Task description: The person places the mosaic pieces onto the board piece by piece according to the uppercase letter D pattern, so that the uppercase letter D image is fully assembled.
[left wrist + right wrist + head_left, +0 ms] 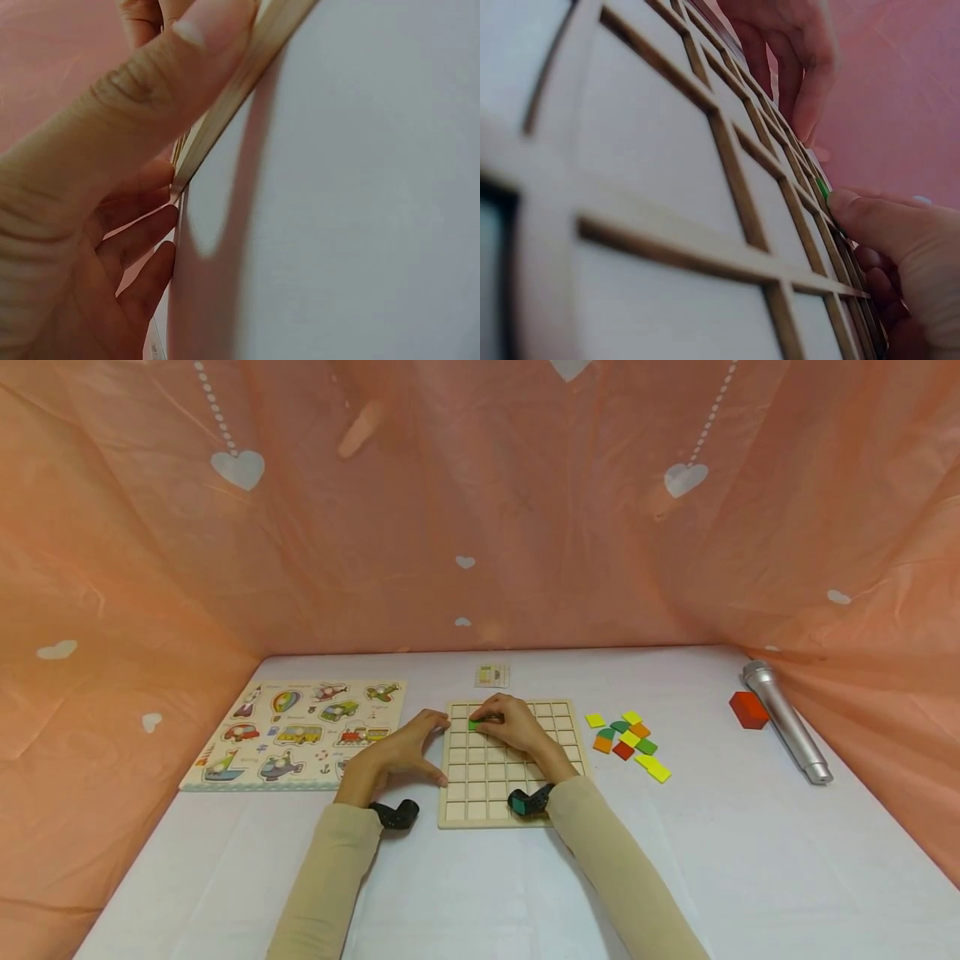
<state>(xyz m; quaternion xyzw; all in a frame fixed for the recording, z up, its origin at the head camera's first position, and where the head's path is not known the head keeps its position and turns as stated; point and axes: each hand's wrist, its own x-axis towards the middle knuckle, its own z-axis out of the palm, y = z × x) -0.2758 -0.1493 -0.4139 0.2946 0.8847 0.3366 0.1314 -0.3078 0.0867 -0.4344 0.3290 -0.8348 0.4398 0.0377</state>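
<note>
Head view: the left hand (401, 747) is spread into a wide curve at the left edge of the board (476, 789), thumb near the lower part of that edge and fingers near the upper. Left wrist view shows the thumb against the wooden edge and other fingertips beside it; the hand is not closed round anything.

The right hand (517, 727) reaches over the board, fingers drawn together, and pinches a small green tile (472, 725) between thumb and fingers. This tile is at the upper left of the grid, near its left side; whether it sits fully down in a cell cannot be told. Right wrist view shows only a sliver of green at the thumb tip, beyond a row of pale cells.

Just right of the board, on the white bench (450, 893), loose tiles (630, 739) lie in a scattered group, some overlapping: yellow, green, orange and red. A small card (492, 676) lies beyond the board's far edge. To the left lies a picture puzzle (253, 753) with vehicles, partly behind the left hand. Far right, a silver microphone (787, 722) lies slantwise just beside a red block (748, 710). Pinkish-orange cloth (480, 510) with white hearts surrounds the back and sides.
</note>
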